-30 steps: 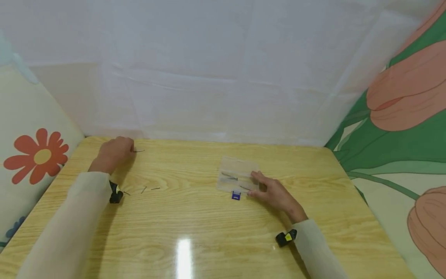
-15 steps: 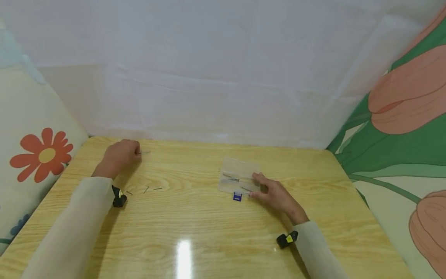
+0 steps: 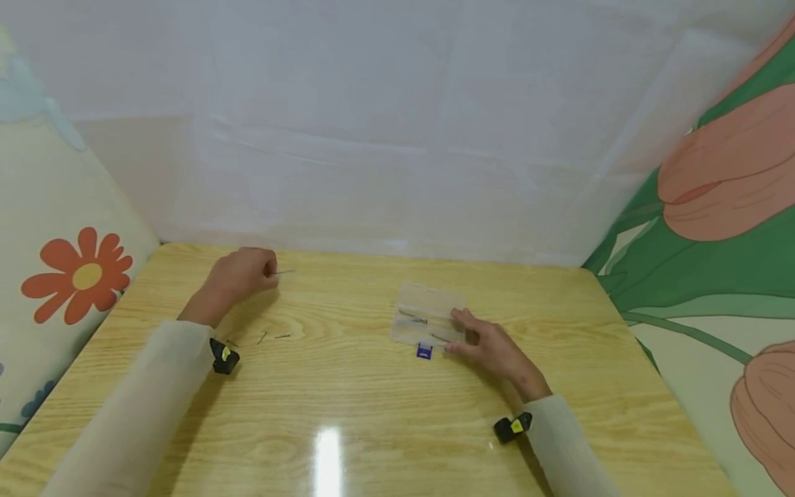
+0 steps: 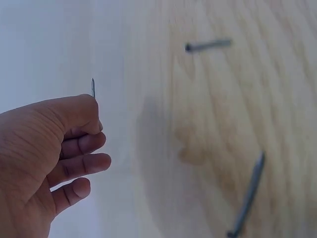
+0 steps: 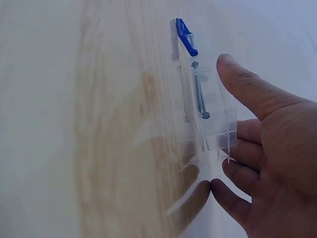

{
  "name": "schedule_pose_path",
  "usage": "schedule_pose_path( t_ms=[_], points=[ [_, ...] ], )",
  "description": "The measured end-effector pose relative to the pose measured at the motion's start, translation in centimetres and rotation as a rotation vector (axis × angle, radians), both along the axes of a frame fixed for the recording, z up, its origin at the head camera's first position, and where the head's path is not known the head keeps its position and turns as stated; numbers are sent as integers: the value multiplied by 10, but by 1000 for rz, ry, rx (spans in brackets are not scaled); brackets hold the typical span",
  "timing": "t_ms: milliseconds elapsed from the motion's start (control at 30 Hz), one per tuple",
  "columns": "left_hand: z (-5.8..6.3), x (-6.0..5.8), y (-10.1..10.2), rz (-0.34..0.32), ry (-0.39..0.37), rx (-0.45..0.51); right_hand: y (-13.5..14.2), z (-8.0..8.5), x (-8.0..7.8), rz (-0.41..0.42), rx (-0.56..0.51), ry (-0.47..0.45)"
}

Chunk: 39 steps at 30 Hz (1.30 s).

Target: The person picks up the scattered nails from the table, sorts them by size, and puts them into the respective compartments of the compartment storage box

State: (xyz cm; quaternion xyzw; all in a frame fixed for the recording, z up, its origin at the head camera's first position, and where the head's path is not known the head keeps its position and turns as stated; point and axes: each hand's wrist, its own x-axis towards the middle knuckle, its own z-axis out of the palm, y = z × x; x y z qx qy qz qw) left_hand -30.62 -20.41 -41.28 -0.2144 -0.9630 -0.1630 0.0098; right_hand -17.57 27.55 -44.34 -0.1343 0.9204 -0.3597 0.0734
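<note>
My left hand [image 3: 245, 273] is raised near the table's back edge and pinches a thin metal nail [image 4: 93, 88] between thumb and forefinger. The nail's point sticks out past the thumb; the other fingers are loosely bent. Front right of that hand lies a clear plastic box [image 3: 428, 298] with a blue latch [image 3: 424, 351] at its front. Nails [image 5: 199, 94] lie within it; whether its lid is raised, I cannot tell. Around the box's right side my right hand [image 3: 493, 348] curves, holding it with the thumb toward the front and the fingers against the side wall.
Several loose nails lie on the wooden table [image 3: 348, 386] below the left hand, one nail [image 3: 282, 336] farthest right and another nail [image 3: 262, 337] beside it. A white sheet [image 3: 323, 138] hangs behind the table. Flower-patterned cloth [image 3: 714, 297] borders the right.
My left hand has moved to the right along the back of the table, carrying the nail. The right hand has stayed at the box, which has not moved.
</note>
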Motion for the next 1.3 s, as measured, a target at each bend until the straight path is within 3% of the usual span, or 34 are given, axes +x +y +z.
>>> schedule_pose_path(
  t_ms=[300,733,967,1300],
  points=[
    [6,9,32,-61,5,12,2,0,1,-1,4,2],
    [6,28,84,-164,42,88,2,-1,1,2,9,2],
    [6,39,114,-250,58,132,1,1,0,-1,24,15],
    [2,49,149,-350,76,125,1,0,-1,3,19,12]
  ],
)
